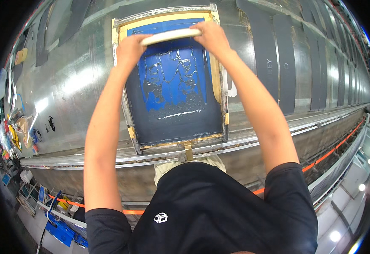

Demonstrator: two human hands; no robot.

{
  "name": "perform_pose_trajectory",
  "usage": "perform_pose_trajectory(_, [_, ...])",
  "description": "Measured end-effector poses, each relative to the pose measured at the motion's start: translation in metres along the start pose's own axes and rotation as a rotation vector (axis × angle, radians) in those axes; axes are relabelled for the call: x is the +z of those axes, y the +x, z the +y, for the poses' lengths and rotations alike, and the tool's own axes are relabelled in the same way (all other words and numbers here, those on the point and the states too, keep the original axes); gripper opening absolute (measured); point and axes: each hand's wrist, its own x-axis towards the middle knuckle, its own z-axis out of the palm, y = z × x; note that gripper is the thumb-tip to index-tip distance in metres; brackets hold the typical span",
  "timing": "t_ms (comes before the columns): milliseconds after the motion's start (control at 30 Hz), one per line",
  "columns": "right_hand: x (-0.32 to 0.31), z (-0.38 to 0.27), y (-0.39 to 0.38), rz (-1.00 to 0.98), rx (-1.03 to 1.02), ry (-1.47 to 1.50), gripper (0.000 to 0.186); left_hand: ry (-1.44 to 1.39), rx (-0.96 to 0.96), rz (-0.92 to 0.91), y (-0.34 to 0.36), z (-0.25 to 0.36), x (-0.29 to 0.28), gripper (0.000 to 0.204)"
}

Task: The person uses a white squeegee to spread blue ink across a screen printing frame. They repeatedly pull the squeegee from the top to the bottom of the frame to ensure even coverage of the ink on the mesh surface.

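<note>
A pale, bar-shaped squeegee (pixel 171 37) spans the far end of a screen-printing frame (pixel 226 110), tilted slightly up to the right. My left hand (pixel 130 51) is closed around its left end. At the other end, my right hand (pixel 213 38) grips it with the fingers wrapped over the bar. Below the squeegee lies the blue mesh (pixel 174 78), with glossy wet streaks and outlined shapes. Dark, shiny ink or coating (pixel 176 127) covers the near part of the screen. The squeegee's lower edge is hidden by its handle.
The frame lies on a long metal table (pixel 75 84). Several dark grey fabric pieces (pixel 284 63) lie to the right, others at far left. A metal rail (pixel 252 146) and a brass-coloured bracket (pixel 188 151) edge the near side. Tools and bottles (pixel 13 137) crowd the left end.
</note>
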Motion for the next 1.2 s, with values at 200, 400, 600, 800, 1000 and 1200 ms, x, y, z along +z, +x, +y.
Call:
perform_pose_trajectory(200, [-0.002, 0.026, 0.046, -0.04, -0.035, -0.069, 0.028, 0.073, -0.027, -0.143, 0.056, -0.003, -0.012, 0.04])
perform_pose_trajectory(400, [0.003, 0.033, 0.054, -0.015, -0.104, -0.127, 0.028, 0.027, 0.06, -0.127, 0.066, -0.017, -0.008, 0.027])
perform_pose_trajectory(600, [-0.005, 0.023, 0.055, -0.033, -0.055, -0.167, 0.024, 0.058, 0.045, -0.057, 0.063, -0.003, -0.011, 0.029])
perform_pose_trajectory(800, [0.007, 0.004, -0.005, -0.241, 0.208, -0.027, 0.027, 0.084, -0.033, -0.186, -0.01, 0.007, -0.011, 0.039])
perform_pose_trajectory(1000, [-0.002, -0.069, -0.217, -0.118, 0.053, 0.055, 0.034, -0.033, -0.018, -0.162, -0.212, 0.051, 0.01, 0.037])
perform_pose_trajectory(1200, [-0.01, -0.104, -0.304, -0.087, 0.059, 0.154, 0.043, -0.071, 0.099, -0.019, -0.311, 0.066, 0.024, 0.051])
